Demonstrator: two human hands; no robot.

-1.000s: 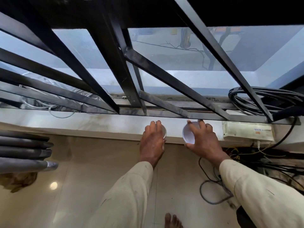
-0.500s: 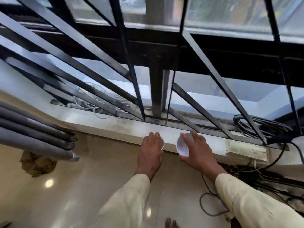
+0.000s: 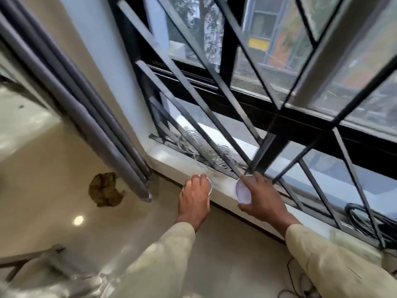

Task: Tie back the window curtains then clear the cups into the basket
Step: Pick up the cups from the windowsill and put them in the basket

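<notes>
Head view. Your left hand is laid over a white cup at the front edge of the window sill. The fingers are curled down around the cup's rim and wall, so only a sliver of white shows at the right side. It reads as a grip from above, though I cannot tell whether the cup is lifted or sitting on the sill.

Your right hand holds a second white cup just beside the first, also at the sill's front edge. This one is tilted with its open mouth toward the camera. Thumb below, fingers wrapped over the top rim, pinching the cup. It looks empty.

The grey curtain hangs gathered in folds at the left end of the sill, clear of the glass. No tie is visible, so I cannot confirm it is tied. The black window grille stands right behind both cups, and a tangle of pale cable lies on the sill behind your left hand.

Judgement: you are in the cup-clearing step, both cups in hand. No basket is in view. The next move calls for drawing both cups back off the sill without snagging the grille, then turning to find the basket. A brown crumpled cloth lies on the floor to the left.
</notes>
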